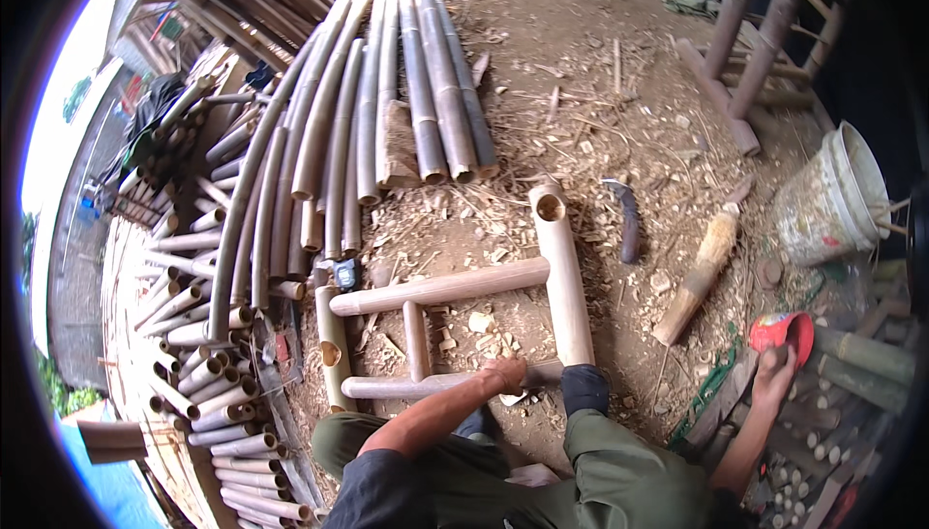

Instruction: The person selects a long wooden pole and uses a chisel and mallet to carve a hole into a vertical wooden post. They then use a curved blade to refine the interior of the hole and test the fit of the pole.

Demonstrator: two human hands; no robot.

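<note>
A bamboo frame (440,287) of thick poles joined by crosspieces lies on the dirt in front of me. My left hand (505,372) rests on its nearest crosspiece (406,387), fingers curled over the pole close to the long upright pole (564,277). Far out to the right, my right hand (774,374) reaches a small red container (782,332) and grips its lower edge among bamboo offcuts. My knees in green trousers sit just below the frame.
Long bamboo poles (387,103) lie in a fan at the back. Short cut pieces (203,355) are stacked at left. A curved knife (629,224), a frayed bamboo stick (702,272) and a white bucket (832,200) lie at right. Shavings cover the ground.
</note>
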